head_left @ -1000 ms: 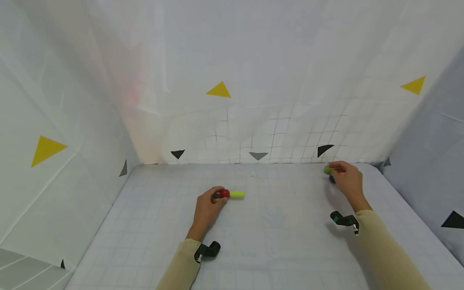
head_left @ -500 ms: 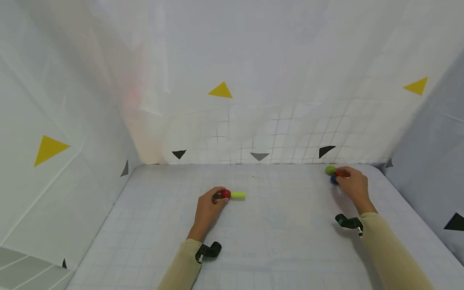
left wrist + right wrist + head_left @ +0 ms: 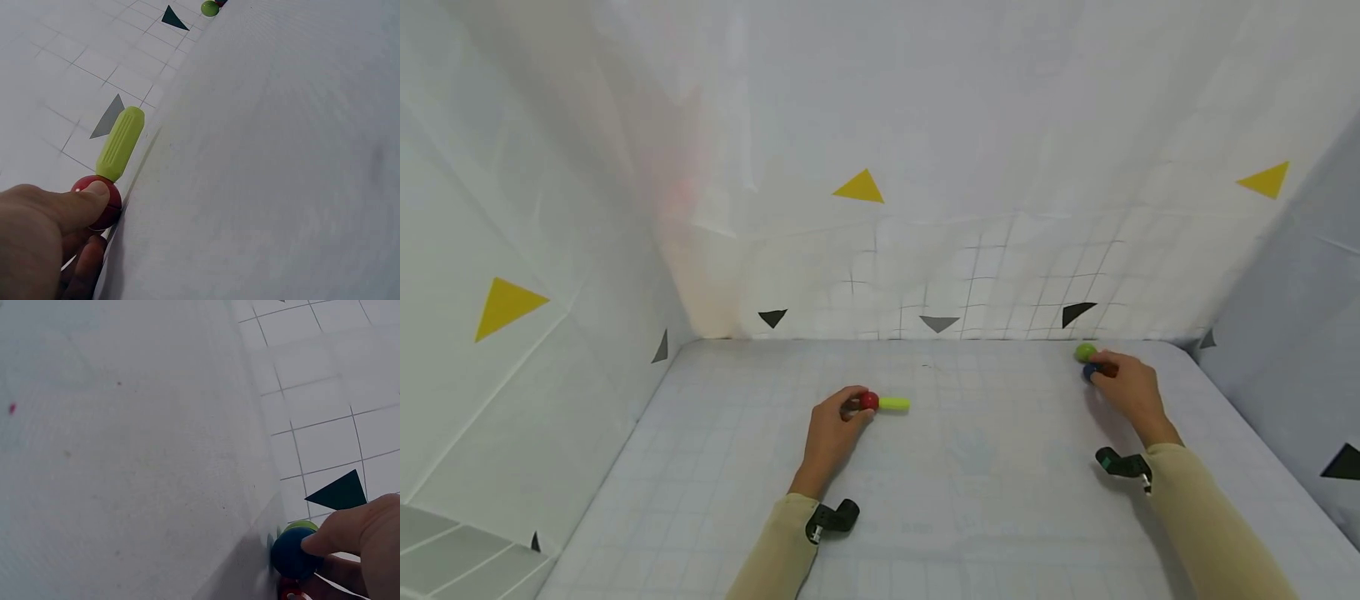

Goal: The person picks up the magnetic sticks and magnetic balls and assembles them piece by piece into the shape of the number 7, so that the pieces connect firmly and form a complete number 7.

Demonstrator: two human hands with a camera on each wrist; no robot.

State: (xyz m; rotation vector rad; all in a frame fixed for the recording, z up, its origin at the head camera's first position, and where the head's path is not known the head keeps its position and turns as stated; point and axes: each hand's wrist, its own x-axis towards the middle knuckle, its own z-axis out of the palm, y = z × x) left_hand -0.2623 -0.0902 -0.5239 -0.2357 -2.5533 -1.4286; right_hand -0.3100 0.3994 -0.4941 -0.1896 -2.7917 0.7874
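Observation:
My left hand (image 3: 835,433) pinches a red ball (image 3: 869,401) between thumb and fingers at the middle-left of the table. From that ball a ribbed yellow-green stick (image 3: 121,144) juts out to the right. At the far right, my right hand (image 3: 1131,387) has its thumb and fingers on a dark blue ball (image 3: 295,553). Just behind it lies a green ball (image 3: 1086,352), mostly covered by the blue one in the right wrist view. A red piece (image 3: 291,590) shows under the right fingers, partly hidden by them.
The white table (image 3: 955,500) ends at a white back wall (image 3: 985,167) with grid lines, close behind the green ball. White side walls (image 3: 565,217) rise left and right. Yellow, black and grey triangles mark the walls. Each wrist carries a small black camera (image 3: 835,518).
My right hand has shifted slightly right and nearer, from over the green ball to the blue ball, uncovering more of the green one. The left hand still holds the red ball in place.

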